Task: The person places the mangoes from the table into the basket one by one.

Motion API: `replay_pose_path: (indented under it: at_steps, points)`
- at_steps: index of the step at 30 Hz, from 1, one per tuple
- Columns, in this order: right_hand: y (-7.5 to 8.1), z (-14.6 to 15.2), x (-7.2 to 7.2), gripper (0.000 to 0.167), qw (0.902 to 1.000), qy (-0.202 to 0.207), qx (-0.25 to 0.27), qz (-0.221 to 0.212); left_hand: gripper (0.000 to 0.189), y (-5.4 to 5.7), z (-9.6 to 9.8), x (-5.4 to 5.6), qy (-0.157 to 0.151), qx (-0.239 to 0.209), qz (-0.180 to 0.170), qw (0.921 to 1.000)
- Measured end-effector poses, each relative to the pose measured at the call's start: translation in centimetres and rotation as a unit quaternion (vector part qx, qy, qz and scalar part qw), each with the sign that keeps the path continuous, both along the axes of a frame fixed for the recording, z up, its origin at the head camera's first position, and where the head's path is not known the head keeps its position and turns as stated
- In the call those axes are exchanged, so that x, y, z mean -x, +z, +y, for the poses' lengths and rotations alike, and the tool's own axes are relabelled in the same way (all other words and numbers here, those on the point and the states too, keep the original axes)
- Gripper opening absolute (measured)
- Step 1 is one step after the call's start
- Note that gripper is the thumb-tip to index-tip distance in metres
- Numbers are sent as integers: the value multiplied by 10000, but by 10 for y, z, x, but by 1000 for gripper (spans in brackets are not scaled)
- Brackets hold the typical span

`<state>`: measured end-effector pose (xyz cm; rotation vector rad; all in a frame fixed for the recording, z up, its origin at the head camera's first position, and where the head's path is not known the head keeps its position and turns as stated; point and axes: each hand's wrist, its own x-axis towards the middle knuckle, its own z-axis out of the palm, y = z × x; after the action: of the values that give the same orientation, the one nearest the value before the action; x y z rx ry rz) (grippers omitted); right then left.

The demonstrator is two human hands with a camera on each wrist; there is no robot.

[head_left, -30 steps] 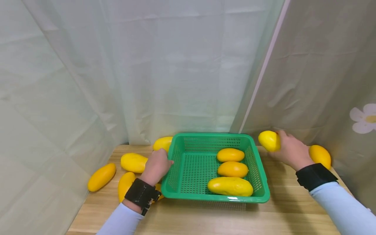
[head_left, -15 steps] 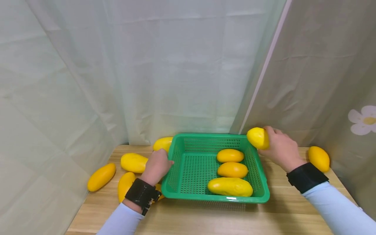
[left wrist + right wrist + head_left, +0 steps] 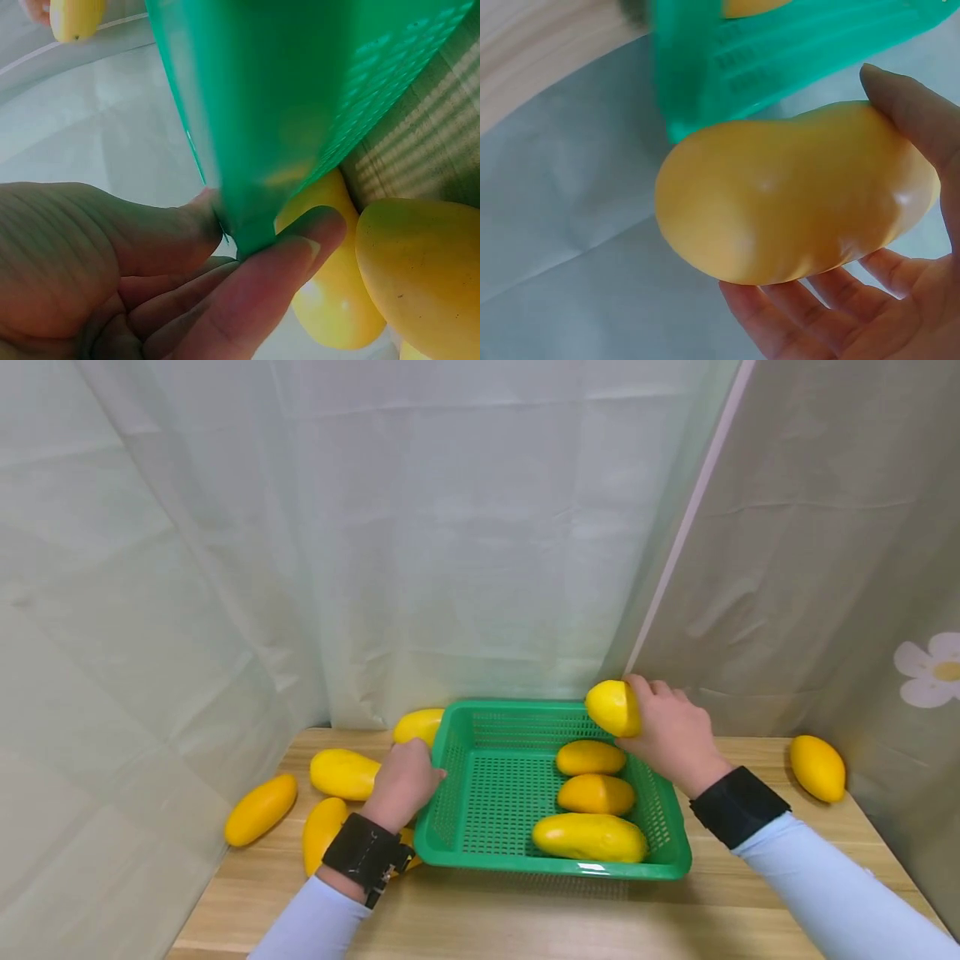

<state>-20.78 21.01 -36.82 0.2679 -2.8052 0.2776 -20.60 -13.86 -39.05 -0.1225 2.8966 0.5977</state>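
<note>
In the head view, my right hand (image 3: 675,733) grips a smooth yellow papaya (image 3: 612,708) above the back right corner of a green plastic basket (image 3: 487,862). The right wrist view shows the thumb on one side of this fruit and the fingers beneath it. My left hand (image 3: 405,785) holds the basket's left rim, pinched between thumb and fingers in the left wrist view. Inside the basket's right half lie two orange-yellow mangoes (image 3: 596,794) and, in front of them, a longer yellow papaya (image 3: 588,837). The basket's left half shows its bare mesh floor.
Left of the basket lie several yellow fruits, among them a mango (image 3: 261,810) at the far left and a papaya (image 3: 343,774). Another mango (image 3: 817,768) sits at the far right of the wooden table (image 3: 540,918). A pale curtain (image 3: 465,568) hangs close behind.
My right hand has carried the papaya leftward from beside the basket to over its back right corner. The left hand has kept its hold on the rim.
</note>
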Motion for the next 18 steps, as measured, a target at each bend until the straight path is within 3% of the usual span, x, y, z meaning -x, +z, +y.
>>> replay_pose_path:
  at_steps: [9, 18]
  points:
    - [6, -40, 13, 81, 9992, 396, -68, 23, 26, 1, 2, -1, 54, -29, 38, 10000]
    - [-1, -79, 24, 77, 9977, 598, -261, -179, 26, 3, 4, -5, 48, 33, 49, 10000]
